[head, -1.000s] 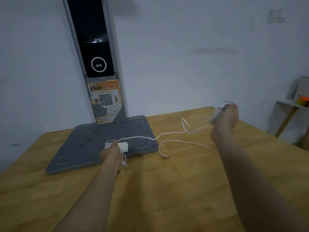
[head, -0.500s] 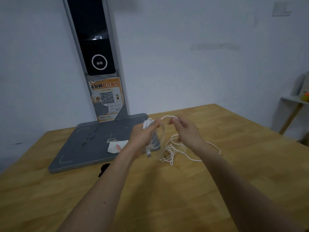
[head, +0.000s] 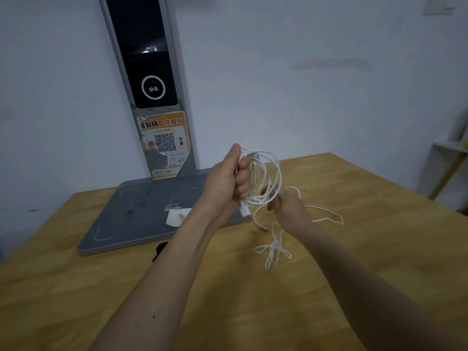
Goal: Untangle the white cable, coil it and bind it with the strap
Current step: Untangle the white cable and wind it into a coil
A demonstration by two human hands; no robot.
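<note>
White loops gathering, strap yet to come

White cable (head: 266, 178) stacking up in several rings, raised above the wooden counter (head: 379, 249). Left hand (head: 229, 181) fisted tight around the top of the coil at about eleven o'clock of the rings. Right hand (head: 286, 209) down at five o'clock, fingers pinched on the bottom of the loops and feeding cable in. Looking well under way on the coiling, by this view, yet not finished: loose tail trailing off toward three o'clock and a small snarl lying on the counter at six o'clock, just below the right wrist. Binding not begun; dark object (head: 159, 249) at the front edge of the grey base plate (head: 121, 224), half hidden by the left forearm, possibly the strap, cannot tell for sure. Against half a second ago: hands higher and closer together, rings rounder and neater, less slack heaped between them. Against a full second ago: arms no longer flung wide with the cable stretched out straight.
</note>
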